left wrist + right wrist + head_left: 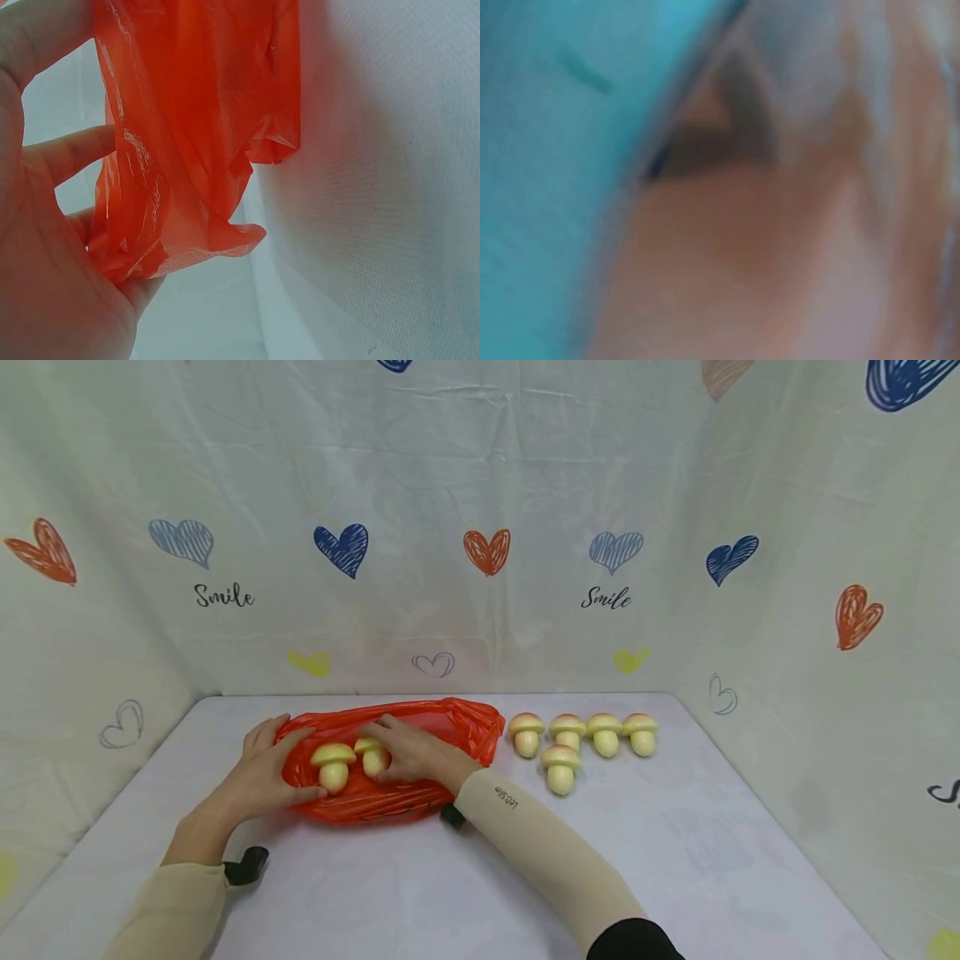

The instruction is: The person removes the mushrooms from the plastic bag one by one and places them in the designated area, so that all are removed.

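A red plastic bag (420,802) lies with its mouth spread on the table. Inside it a cream toy mushroom (333,768) stands near the left end. My left hand (258,777) holds the bag's left edge, thumb at the near side and fingers at the far side. In the left wrist view, the crinkled bag (180,150) hangs against the palm and fingers (75,154). My right hand (412,753) reaches over the bag and grips a second mushroom (372,758) beside the first. The right wrist view is blurred, mostly sleeve (562,180) and skin.
Several more toy mushrooms stand to the right of the bag: a back row with one mushroom (604,735) among them, and a single mushroom (560,770) in front. The white table (360,893) meets a curtain (540,635) with printed hearts at the back and sides.
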